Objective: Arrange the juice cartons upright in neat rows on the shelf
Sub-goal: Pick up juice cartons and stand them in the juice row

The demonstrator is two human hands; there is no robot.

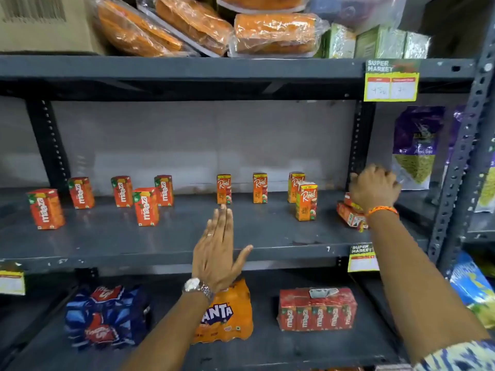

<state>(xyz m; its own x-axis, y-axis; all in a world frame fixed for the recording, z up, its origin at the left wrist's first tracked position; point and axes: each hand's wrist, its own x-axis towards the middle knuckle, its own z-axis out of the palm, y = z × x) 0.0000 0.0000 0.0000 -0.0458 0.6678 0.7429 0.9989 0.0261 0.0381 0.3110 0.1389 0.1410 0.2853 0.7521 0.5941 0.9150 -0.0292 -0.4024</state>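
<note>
On the grey middle shelf (160,236) several red Maaza cartons (146,206) stand upright at the left, scattered. Several orange Real cartons (306,200) stand upright at centre right. Red cartons (349,214) lie flat at the right end. My left hand (218,247) is flat and open, fingers together, its tips just in front of one Real carton (224,189). My right hand (373,187) hovers over the lying cartons with curled fingers; whether it grips one is hidden.
A cardboard box (40,22) and wrapped orange packs (273,33) fill the top shelf. The bottom shelf holds a blue can pack (107,317), a Fanta pack (227,314) and a shrink-wrapped Maaza pack (317,309). A purple bag (417,145) stands right of the upright post.
</note>
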